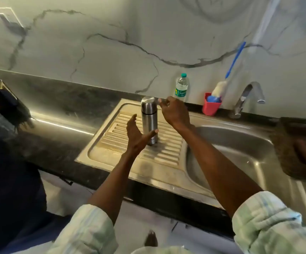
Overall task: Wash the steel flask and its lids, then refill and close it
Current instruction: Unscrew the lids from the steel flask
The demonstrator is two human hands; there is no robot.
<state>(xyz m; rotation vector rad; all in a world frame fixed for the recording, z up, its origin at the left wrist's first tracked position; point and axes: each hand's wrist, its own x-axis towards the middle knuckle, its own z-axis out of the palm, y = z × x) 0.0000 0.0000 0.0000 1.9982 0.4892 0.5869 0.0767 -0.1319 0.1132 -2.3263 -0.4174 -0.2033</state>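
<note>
The steel flask stands upright, lid on, on the ribbed drainboard of the sink, left of the basin. The left hand is spread open beside its lower body, fingers straight, a fingertip at the flask. The right hand hovers at the cap, fingers curled; whether they hold anything I cannot tell. Behind on the dark worktop stand a plastic water bottle, a red cup with a blue-handled bottle brush, and the tap. A brown basket overhangs the basin's right side.
</note>
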